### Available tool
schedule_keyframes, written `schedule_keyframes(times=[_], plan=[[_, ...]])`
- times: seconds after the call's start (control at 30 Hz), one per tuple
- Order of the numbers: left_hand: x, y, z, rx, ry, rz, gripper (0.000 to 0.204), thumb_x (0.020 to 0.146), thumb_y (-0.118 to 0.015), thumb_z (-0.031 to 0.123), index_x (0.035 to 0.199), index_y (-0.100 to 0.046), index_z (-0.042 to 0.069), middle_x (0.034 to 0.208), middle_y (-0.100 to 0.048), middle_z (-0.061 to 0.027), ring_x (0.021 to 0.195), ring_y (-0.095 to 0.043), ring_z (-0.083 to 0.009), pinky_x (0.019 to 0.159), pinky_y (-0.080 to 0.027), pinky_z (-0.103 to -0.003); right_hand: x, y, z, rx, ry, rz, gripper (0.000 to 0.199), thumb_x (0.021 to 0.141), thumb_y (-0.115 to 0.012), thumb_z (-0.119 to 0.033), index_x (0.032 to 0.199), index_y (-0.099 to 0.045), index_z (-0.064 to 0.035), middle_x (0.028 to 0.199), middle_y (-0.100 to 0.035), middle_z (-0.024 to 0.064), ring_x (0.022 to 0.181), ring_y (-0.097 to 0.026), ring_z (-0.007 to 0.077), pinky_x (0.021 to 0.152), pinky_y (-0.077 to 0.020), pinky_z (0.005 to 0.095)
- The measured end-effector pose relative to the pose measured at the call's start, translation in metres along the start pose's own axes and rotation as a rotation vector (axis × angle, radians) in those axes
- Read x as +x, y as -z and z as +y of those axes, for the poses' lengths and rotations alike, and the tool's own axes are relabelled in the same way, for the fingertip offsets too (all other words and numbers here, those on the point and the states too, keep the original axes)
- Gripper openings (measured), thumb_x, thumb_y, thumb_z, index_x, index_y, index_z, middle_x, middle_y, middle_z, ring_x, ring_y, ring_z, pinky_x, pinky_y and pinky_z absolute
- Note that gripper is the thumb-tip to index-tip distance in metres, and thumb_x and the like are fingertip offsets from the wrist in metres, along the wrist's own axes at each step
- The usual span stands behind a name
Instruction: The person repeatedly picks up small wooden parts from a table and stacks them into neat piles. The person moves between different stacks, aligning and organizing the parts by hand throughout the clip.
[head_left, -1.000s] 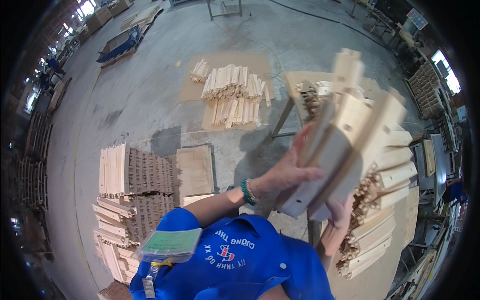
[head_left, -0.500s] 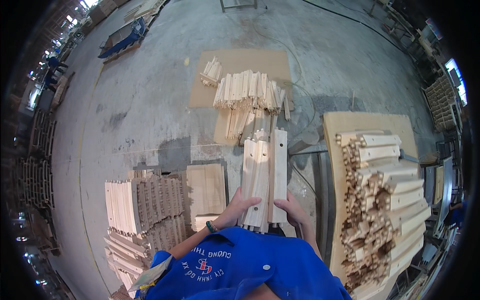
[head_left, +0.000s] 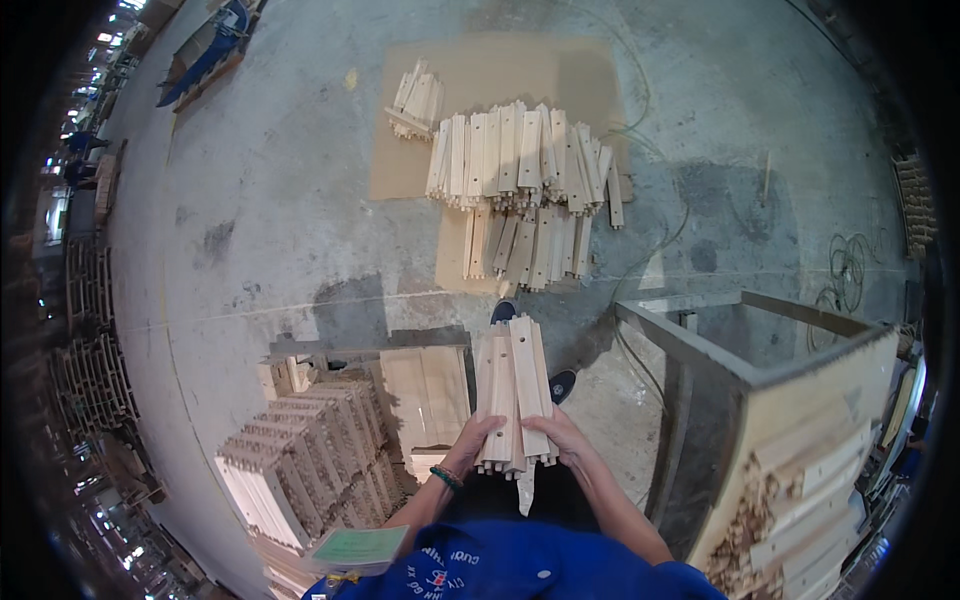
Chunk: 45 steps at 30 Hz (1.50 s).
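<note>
A bundle of several pale wooden slats (head_left: 513, 385) with drilled holes and pegged ends is held in front of my body. My left hand (head_left: 476, 441), with a beaded bracelet at its wrist, is closed round the bundle's left side, thumb on top. On the right side my right hand (head_left: 562, 437) grips it the same way. The slats point away from me and are slightly uneven at their ends. Beyond them on the floor lies a layered pile of similar slats (head_left: 505, 150), on a brown cardboard sheet (head_left: 500, 70).
At lower left stands a tall stack of slats (head_left: 310, 450) beside a flat wooden panel (head_left: 428, 395). A metal-framed table (head_left: 690, 345) with more slats (head_left: 800, 520) stands at right. A hose (head_left: 640, 370) runs across the floor. My shoes (head_left: 563, 386) show beyond the bundle.
The view has tipped downward and the slat-covered table has shifted lower right, baring its frame. The bundle sits lower in view, its slats closer together, still in both hands.
</note>
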<state>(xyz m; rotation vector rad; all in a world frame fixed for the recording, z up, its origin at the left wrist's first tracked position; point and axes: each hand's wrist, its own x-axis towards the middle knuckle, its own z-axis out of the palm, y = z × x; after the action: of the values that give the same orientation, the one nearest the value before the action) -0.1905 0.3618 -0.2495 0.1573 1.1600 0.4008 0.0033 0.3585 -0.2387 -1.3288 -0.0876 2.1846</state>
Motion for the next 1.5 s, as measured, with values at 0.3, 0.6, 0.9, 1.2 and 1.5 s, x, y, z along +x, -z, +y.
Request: schedule_keyframes(times=[0.3, 0.6, 0.9, 1.2, 1.5], plan=[[0.25, 0.126, 0.106, 0.256, -0.059, 0.148, 0.049, 0.08, -0.067, 0.021, 0.12, -0.05, -0.003, 0.105, -0.061, -0.0083, 0.093, -0.058, -0.0153, 0.08, -0.048, -0.029, 0.298, 0.025, -0.047, -0.132, 0.063, 0.048, 0.06, 0.075, -0.067, -0.012, 0.126, -0.041, 0.0022, 0.113, -0.057, 0.0123, 0.1, -0.057, 0.0177, 0.085, -0.0463, 0.0303], [0.486, 0.185, 0.179, 0.664, -0.344, 0.138, 0.108, 0.078, -0.071, 0.034, 0.146, 0.008, 0.004, 0.152, -0.008, -0.0179, 0.139, -0.015, -0.0261, 0.112, -0.017, -0.035, 0.502, 0.054, -0.047, -0.86, 0.316, 0.335, 0.08, 0.077, -0.06, -0.015, 0.143, -0.018, 0.0015, 0.144, -0.026, 0.0255, 0.136, -0.024, 0.0341, 0.111, -0.0215, 0.0364], [0.486, 0.172, 0.147, 0.689, -0.356, 0.238, 0.124, 0.069, -0.078, 0.039, 0.142, 0.012, -0.005, 0.15, -0.003, -0.0262, 0.141, -0.006, -0.0295, 0.113, -0.011, -0.035, 0.452, 0.082, -0.023, -0.66, 0.311, 0.511, 0.059, 0.077, -0.055, -0.011, 0.134, -0.039, -0.0032, 0.131, -0.042, 0.0245, 0.12, -0.044, 0.0376, 0.097, -0.0397, 0.0392], [0.396, 0.141, 0.094, 0.86, -0.332, 0.508, 0.107, 0.076, -0.072, 0.035, 0.145, 0.0, -0.001, 0.148, -0.014, -0.0284, 0.136, -0.024, -0.034, 0.109, -0.026, -0.037, 0.237, 0.134, 0.102, -0.695, 0.059, 0.633, 0.04, 0.078, -0.054, -0.011, 0.118, -0.055, -0.0038, 0.11, -0.061, 0.0175, 0.099, -0.061, 0.0277, 0.089, -0.0469, 0.0365], [0.12, 0.041, -0.021, 0.726, -0.009, 0.407, 0.092, 0.08, -0.067, 0.023, 0.146, -0.005, 0.007, 0.103, -0.059, -0.012, 0.08, -0.06, -0.0179, 0.061, -0.048, -0.027, 0.044, 0.149, 0.164, -0.7, -0.093, 0.694, 0.039, 0.077, -0.054, -0.02, 0.114, -0.058, -0.0095, 0.112, -0.059, 0.0177, 0.11, -0.054, 0.0322, 0.093, -0.0438, 0.0407]])
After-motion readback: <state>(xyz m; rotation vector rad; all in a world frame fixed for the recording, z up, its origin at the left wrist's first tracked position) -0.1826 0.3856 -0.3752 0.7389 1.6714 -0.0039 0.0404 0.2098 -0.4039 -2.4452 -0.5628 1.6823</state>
